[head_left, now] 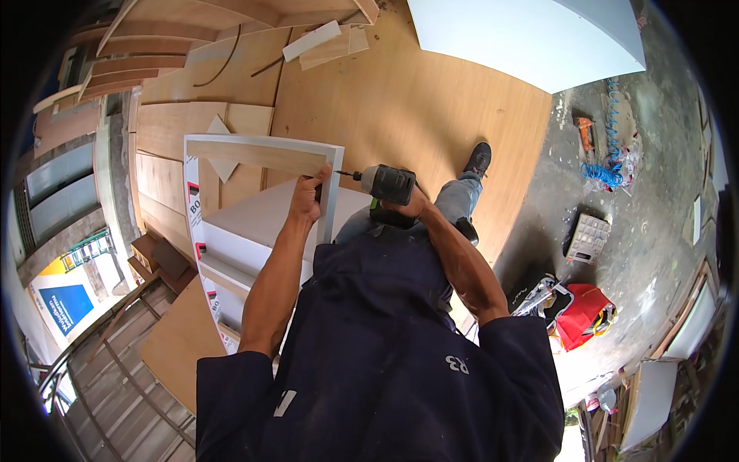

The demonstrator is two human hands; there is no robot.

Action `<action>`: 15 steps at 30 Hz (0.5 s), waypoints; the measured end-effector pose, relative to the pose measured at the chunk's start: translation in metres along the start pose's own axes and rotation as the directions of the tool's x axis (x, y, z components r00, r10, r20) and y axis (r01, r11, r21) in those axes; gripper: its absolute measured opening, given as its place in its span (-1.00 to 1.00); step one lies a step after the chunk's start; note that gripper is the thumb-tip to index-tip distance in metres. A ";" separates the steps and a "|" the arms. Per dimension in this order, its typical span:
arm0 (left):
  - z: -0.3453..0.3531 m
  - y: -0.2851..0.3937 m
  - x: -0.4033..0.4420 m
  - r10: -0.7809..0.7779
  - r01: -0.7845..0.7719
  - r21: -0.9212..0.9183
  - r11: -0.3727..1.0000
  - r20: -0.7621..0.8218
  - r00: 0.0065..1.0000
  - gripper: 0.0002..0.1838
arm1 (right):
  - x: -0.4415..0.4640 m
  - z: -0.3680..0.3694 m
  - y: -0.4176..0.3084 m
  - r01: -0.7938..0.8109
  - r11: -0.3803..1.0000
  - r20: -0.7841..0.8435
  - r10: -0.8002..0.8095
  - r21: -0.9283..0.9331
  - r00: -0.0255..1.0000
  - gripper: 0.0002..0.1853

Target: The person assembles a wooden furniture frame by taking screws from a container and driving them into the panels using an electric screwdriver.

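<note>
My right hand (409, 205) is wrapped round the grip of a dark cordless drill (389, 185), which points left. The tip of its thin bit (346, 174) is at or very close to the outer edge of a white-edged cabinet frame (329, 204); I cannot tell whether it touches. Opposite the drill, my left hand (307, 197) closes round the frame's upright near its corner, thumb on the edge. The cabinet's white inner panel (254, 212) lies below and behind the hand. Printed lettering and red marks run along its left side.
A large white panel (531, 38) stands at the upper right. Wood offcuts (327, 46) lie on the plywood (400, 85). On the concrete floor are an orange tool (586, 135) with a blue coiled hose (604, 175), a grey case (589, 238) and a red bag (585, 316).
</note>
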State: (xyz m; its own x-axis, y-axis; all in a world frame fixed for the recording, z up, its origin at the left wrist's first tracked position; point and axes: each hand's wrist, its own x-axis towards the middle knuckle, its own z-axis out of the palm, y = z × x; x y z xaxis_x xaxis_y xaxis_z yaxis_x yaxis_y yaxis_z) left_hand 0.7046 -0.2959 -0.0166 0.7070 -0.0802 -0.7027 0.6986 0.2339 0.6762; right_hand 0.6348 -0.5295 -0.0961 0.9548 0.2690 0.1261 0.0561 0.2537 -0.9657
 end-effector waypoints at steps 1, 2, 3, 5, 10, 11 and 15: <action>0.000 0.000 0.000 0.000 0.000 -0.001 1.000 -0.001 1.000 -0.76 | 0.001 0.000 0.000 0.000 1.000 0.001 0.000 0.001 1.000 -0.77; 0.000 0.000 0.000 -0.007 0.007 -0.001 1.000 -0.002 1.000 -0.76 | 0.002 0.001 -0.001 0.023 1.000 -0.005 -0.023 -0.008 1.000 -0.76; -0.001 0.000 0.000 -0.015 0.015 -0.002 1.000 -0.001 1.000 -0.75 | 0.003 0.001 0.000 0.045 0.999 -0.013 -0.045 -0.018 0.999 -0.76; -0.001 0.000 0.001 -0.014 0.014 -0.002 1.000 -0.009 1.000 -0.75 | -0.001 0.000 0.010 -0.047 0.999 0.039 0.047 -0.016 0.998 -0.62; -0.003 0.000 0.002 -0.036 0.036 -0.020 0.999 0.002 0.999 -0.75 | -0.001 0.002 0.013 -0.082 0.996 0.057 0.085 -0.045 0.995 -0.49; -0.003 0.000 0.002 -0.041 0.041 -0.028 0.999 0.003 0.999 -0.76 | 0.000 0.002 0.012 -0.111 0.993 0.063 0.113 -0.038 0.992 -0.49; -0.005 0.000 0.003 -0.047 0.048 -0.042 0.998 0.017 0.999 -0.76 | 0.002 0.002 0.015 -0.124 0.985 0.116 0.137 -0.116 0.984 -0.50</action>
State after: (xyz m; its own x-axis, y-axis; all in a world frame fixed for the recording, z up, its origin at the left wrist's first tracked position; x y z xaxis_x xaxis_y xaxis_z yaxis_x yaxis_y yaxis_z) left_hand 0.7057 -0.2917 -0.0195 0.6750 -0.1071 -0.7300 0.7264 0.2701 0.6320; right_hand 0.6368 -0.5237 -0.1104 0.9130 0.4076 0.0180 -0.0288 0.1086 -0.9937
